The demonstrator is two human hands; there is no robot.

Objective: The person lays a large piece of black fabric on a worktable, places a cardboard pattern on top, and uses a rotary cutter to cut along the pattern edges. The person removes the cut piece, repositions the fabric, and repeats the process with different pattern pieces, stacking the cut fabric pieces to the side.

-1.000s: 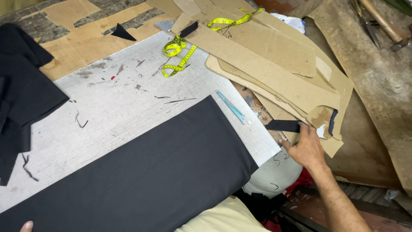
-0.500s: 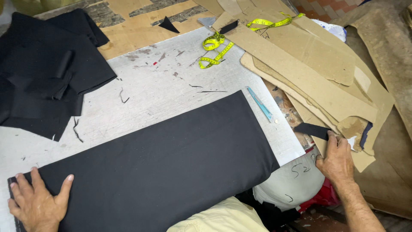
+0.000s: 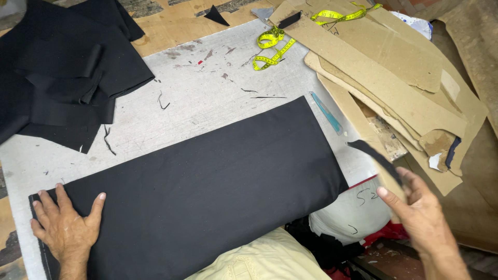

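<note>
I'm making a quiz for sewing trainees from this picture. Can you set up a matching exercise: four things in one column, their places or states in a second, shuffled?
Things:
1. left hand
2. right hand
3. measuring tape
4. heap of dark cloth

Places or states:
A. lying in loops by the cardboard patterns
B. piled at the table's far left
C. flat on the corner of the black cloth
D. off the table edge, holding a dark strip

Pairs: 1-C, 2-D, 3-A, 4-B

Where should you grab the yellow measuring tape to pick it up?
Probably at the looped bunch of the yellow measuring tape lying on the grey table. Come straight down from above and pinch with the fingers: the loops stand up a little off the flat top, while the rest trails over the cardboard patterns and would just slide.
</note>
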